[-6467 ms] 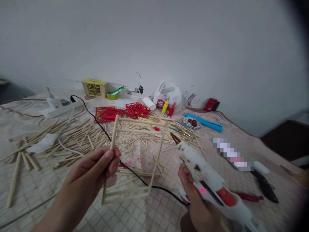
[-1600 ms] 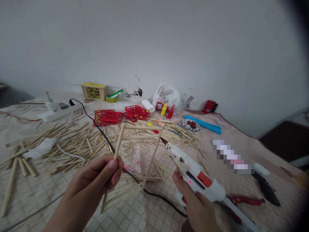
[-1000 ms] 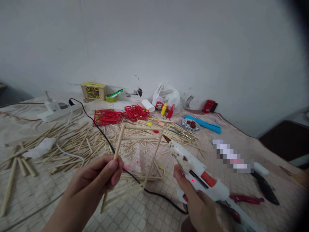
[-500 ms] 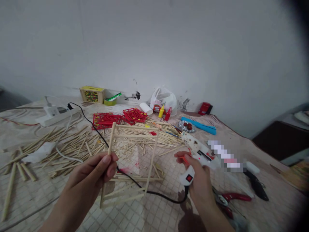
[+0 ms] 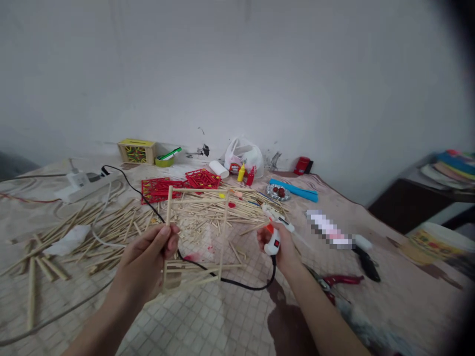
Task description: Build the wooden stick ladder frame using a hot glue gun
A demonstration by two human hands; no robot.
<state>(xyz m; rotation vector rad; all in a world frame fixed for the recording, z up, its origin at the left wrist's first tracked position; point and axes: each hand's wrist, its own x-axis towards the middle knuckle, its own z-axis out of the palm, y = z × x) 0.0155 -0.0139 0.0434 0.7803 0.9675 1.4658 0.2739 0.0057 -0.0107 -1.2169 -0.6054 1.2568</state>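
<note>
My left hand (image 5: 154,247) is closed around one upright of a wooden stick frame (image 5: 224,232), a box-like skeleton of thin pale sticks held over the table. In my right hand (image 5: 280,244) is a white glue gun (image 5: 272,242) with an orange trigger and a red switch. Its nozzle points up and away, towards the heap of sticks, apart from the frame. A black cord (image 5: 245,286) runs from the gun's handle behind the frame to the power strip (image 5: 92,185). Part of the frame's left upright is hidden by my fingers.
Loose wooden sticks (image 5: 122,222) cover the left and middle of the table. Behind them lie red stick panels (image 5: 161,189), a plastic bag (image 5: 243,155) and paint bottles (image 5: 241,173). Red-handled pliers (image 5: 343,280), a black-handled tool (image 5: 367,264) and a bucket (image 5: 438,247) are on the right.
My right hand has brought the glue gun left and slightly up, nearer the frame. The frame has turned a little in my left hand. The whole view has shifted slightly.
</note>
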